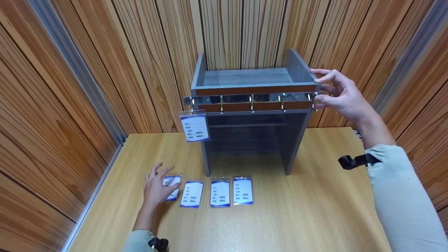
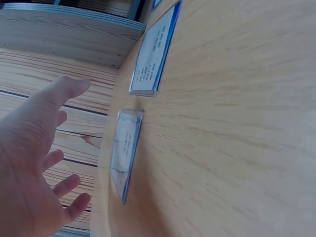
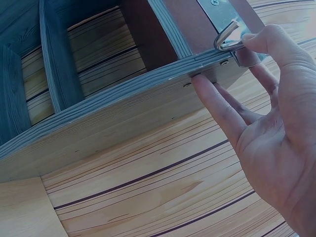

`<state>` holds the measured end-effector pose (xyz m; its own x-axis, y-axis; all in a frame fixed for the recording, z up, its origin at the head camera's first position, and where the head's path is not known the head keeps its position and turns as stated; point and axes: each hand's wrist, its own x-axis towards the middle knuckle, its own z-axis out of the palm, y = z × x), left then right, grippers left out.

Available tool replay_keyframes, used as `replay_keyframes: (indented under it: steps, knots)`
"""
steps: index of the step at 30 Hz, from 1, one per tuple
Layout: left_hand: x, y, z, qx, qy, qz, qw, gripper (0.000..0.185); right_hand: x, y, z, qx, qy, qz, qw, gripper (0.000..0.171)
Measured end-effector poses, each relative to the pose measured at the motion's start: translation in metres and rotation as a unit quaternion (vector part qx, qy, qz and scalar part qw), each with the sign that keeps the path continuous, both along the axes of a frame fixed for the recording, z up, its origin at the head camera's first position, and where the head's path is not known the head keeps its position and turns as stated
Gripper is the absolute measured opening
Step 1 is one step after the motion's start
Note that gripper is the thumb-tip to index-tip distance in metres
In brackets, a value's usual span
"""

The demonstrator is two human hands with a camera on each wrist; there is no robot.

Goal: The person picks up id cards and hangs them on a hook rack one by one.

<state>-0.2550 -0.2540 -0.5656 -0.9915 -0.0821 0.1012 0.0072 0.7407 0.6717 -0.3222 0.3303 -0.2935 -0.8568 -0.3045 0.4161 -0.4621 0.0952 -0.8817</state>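
Note:
My left hand (image 1: pixel 156 188) hovers over the leftmost ID badge (image 1: pixel 171 180), with thumb and fingers spread apart. In the left wrist view that badge (image 2: pixel 126 148) lies on the table beside the hand, apart from the fingers. My right hand (image 1: pixel 344 97) grips the right front corner of a grey shelf unit (image 1: pixel 245 77). Its thumb touches the end hook (image 3: pixel 228 37), while its fingers press the side panel (image 3: pixel 148 98). Another badge (image 1: pixel 194 126) hangs from the leftmost hook of the metal hook rail (image 1: pixel 236 99).
Three more badges, a tilted one (image 1: pixel 191 194), a middle one (image 1: pixel 219 192) and a right one (image 1: pixel 242 190), lie in a row in front of the shelf unit. A wooden table (image 1: pixel 297 217) bears everything. Plank walls (image 1: pixel 140 70) stand behind and at both sides.

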Motion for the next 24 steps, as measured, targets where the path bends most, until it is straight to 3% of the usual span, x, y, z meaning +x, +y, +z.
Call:
replay_keyframes:
  steps: [11,17,24]
  knots:
    - [0.003,0.002,-0.005,-0.020,-0.034,0.029,0.9988,0.068,0.002,0.000,-0.001,-0.010,0.004,0.000,1.000,0.033]
    - [0.004,0.002,-0.008,-0.037,-0.054,0.029,0.9974,0.072,0.001,0.002,-0.001,-0.014,0.010,0.007,1.000,0.032]
    - [0.004,0.000,-0.013,-0.032,-0.076,0.042,0.9957,0.075,-0.001,0.001,0.000,-0.007,0.006,0.007,1.000,0.032]
